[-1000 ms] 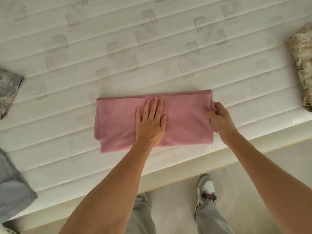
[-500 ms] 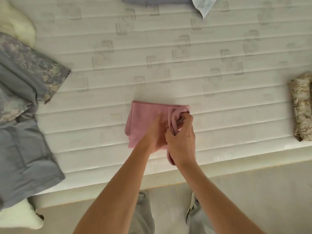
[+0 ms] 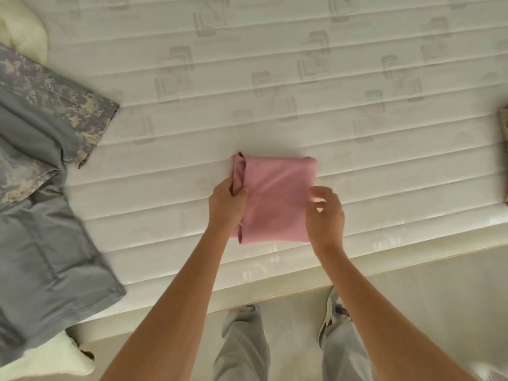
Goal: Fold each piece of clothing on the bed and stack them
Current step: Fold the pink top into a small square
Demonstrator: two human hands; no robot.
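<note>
A pink garment (image 3: 277, 199), folded into a small rectangle, lies on the white quilted mattress (image 3: 247, 86) near its front edge. My left hand (image 3: 226, 203) grips the layered left edge of the pink fold, thumb on top. My right hand (image 3: 324, 215) hovers at the fold's right edge with fingers loosely curled, holding nothing that I can see. A grey and camouflage garment (image 3: 41, 166) lies spread out at the left. Part of a tan camouflage piece (image 3: 504, 158) shows at the right border.
A cream fluffy item (image 3: 24, 31) lies at the top left, and another white fluffy piece (image 3: 55, 356) hangs by the bed's lower left corner. The mattress's front edge runs across the frame; below it are the floor and my legs and a shoe (image 3: 334, 312).
The long pink fold was folded in half from right to left into a small rectangle. My right hand has let go; my left hand now holds the left edge.
</note>
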